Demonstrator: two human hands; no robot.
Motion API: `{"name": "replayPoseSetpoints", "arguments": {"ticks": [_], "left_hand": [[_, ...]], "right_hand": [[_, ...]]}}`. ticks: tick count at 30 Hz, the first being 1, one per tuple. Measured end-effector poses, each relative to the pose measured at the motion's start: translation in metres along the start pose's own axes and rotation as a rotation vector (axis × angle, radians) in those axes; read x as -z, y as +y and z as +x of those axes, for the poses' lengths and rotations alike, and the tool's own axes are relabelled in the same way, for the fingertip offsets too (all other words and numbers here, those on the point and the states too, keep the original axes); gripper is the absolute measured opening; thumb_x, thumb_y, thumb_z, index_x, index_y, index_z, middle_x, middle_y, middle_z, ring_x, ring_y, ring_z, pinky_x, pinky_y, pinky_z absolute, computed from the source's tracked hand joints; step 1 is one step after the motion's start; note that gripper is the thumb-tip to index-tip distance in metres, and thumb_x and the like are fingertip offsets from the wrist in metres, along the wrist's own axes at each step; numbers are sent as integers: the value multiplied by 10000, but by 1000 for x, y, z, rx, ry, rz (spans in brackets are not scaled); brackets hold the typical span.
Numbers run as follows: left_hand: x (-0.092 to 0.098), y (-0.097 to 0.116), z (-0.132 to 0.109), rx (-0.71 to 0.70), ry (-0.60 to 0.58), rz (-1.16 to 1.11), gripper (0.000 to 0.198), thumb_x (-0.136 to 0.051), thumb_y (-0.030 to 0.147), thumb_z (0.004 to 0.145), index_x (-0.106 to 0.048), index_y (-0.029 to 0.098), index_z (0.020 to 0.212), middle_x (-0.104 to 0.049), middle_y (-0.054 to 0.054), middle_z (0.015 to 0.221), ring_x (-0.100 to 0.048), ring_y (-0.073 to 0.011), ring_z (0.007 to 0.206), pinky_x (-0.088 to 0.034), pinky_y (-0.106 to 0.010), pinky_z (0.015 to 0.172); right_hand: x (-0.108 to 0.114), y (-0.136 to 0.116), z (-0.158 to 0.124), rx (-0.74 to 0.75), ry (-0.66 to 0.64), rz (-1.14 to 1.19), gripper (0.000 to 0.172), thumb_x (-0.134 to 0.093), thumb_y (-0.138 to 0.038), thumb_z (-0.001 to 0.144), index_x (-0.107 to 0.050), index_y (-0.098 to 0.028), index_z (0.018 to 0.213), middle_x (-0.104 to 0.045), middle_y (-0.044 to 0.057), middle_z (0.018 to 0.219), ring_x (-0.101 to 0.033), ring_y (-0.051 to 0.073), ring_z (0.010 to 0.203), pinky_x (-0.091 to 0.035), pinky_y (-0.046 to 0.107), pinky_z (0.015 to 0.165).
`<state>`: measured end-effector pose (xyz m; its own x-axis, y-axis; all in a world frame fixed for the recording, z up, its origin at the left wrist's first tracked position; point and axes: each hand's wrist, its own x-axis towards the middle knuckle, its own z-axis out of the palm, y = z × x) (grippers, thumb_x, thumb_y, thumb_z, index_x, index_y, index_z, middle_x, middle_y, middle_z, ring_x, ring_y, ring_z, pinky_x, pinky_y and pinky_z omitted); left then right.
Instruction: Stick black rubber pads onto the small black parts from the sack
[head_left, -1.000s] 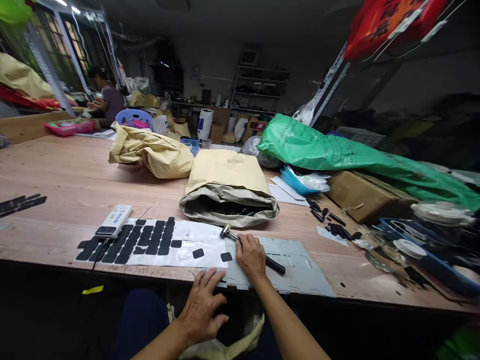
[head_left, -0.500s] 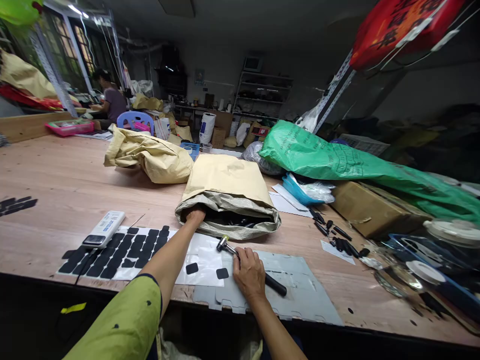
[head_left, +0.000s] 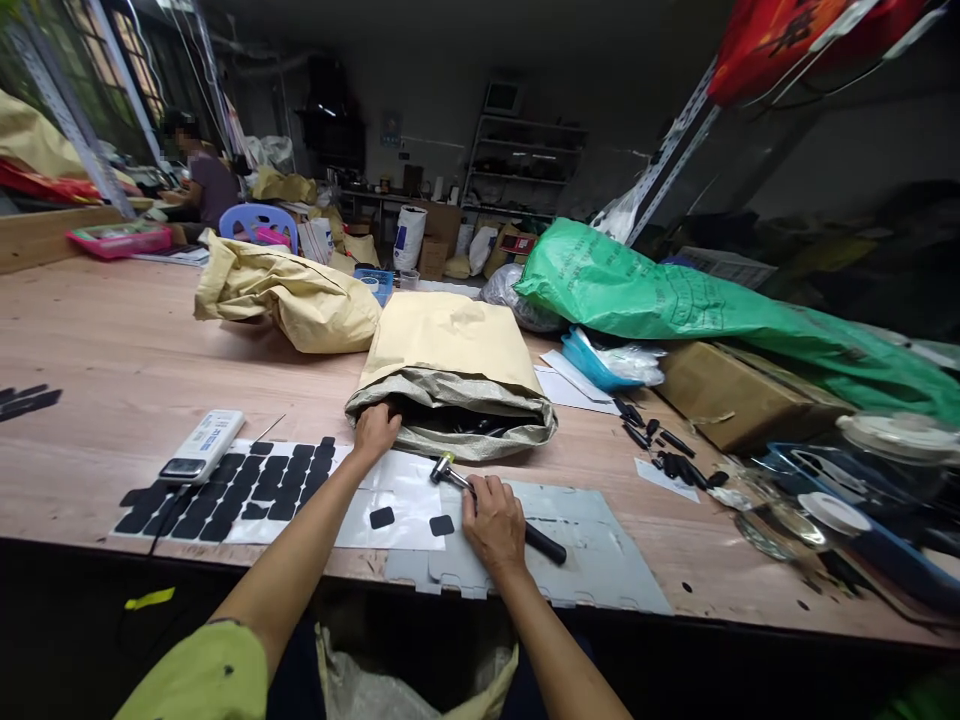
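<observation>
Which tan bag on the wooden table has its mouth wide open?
The middle tan bag, with the person's left hand at its dark, gaping mouth. The crumpled tan bag to its left shows no such opening.

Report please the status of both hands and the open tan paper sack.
Left hand at open tan paper sack, grip unclear. Right hand curled over black-handled metal hammer. Hammer head lies in front of sack, clear of left hand.

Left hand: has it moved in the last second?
Yes. Judged against the table, the left hand has gone forward, from the near edge to the left end of the open bag's mouth.
</observation>
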<state>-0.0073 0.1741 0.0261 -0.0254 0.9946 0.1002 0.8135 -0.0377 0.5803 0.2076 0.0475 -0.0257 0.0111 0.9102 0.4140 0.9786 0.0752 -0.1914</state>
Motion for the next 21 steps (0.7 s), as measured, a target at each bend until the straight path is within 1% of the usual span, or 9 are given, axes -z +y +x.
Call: {"name": "replayPoseSetpoints", "arguments": {"ticks": [2, 4, 6, 8, 11, 14, 18, 21], "left_hand": [[5, -9, -33, -125, -16, -47, 225, -557, 251, 894, -669, 170, 1072, -688, -79, 973, -601, -241, 969, -450, -340, 863], [8, -18, -66, -260, -76, -118, 217, -570, 235, 886, -666, 196, 1077, -677, -50, 978, -583, -218, 955, -450, -323, 846], [10, -27, -91, -311, -160, -142, 200, -586, 220, 868, -674, 206, 1047, -665, -38, 937, -569, -212, 925, -450, -319, 813], [10, -33, -108, -321, -205, -112, 189, -604, 200, 840, -684, 203, 1011, -647, -38, 893, -551, -216, 907, -445, -323, 799], [7, -34, -116, -357, -191, -69, 234, -627, 163, 783, -688, 193, 1007, -627, -40, 883, -531, -216, 897, -433, -327, 802], [0, -28, -114, -357, -165, -45, 243, -690, 216, 748, -699, 204, 990, -629, -35, 895, -524, -221, 904, -415, -336, 810], [-10, -23, -113, -324, -149, -35, 186, -732, 338, 779, -722, 220, 922, -638, -33, 900, -526, -229, 927, -386, -355, 823], [-11, -24, -112, -311, -176, -54, 193, -748, 343, 781, -725, 228, 935, -650, -22, 895, -532, -221, 922, -384, -346, 816]], "right_hand": [[0, -1, 0, -5, -1, -4, 187, -518, -232, 906, -628, -218, 1057, -584, 47, 934, -471, 192, 874, -292, 299, 757], [0, -1, 0, -6, 0, -12, 193, -518, -233, 903, -631, -215, 1059, -584, 48, 932, -465, 191, 872, -286, 299, 751], [-1, 0, 0, -7, 2, -17, 194, -519, -241, 902, -635, -214, 1055, -584, 48, 933, -461, 190, 870, -281, 301, 743], [-2, 0, 0, -11, 3, -19, 191, -519, -251, 903, -638, -214, 1047, -583, 48, 935, -458, 189, 868, -279, 302, 736], [-2, 0, 0, -17, 2, -20, 188, -521, -259, 904, -642, -214, 1042, -579, 45, 934, -454, 187, 864, -280, 303, 732], [-2, -1, 0, -20, 3, -21, 187, -526, -259, 901, -642, -214, 1040, -575, 43, 929, -450, 184, 858, -280, 303, 731], [-3, -1, -1, -16, 4, -21, 189, -520, -261, 905, -645, -215, 1039, -576, 42, 929, -450, 182, 856, -279, 300, 730], [-3, 2, -1, -10, -5, -17, 206, -513, -264, 913, -650, -219, 1061, -586, 42, 935, -461, 181, 853, -287, 297, 731]]}}
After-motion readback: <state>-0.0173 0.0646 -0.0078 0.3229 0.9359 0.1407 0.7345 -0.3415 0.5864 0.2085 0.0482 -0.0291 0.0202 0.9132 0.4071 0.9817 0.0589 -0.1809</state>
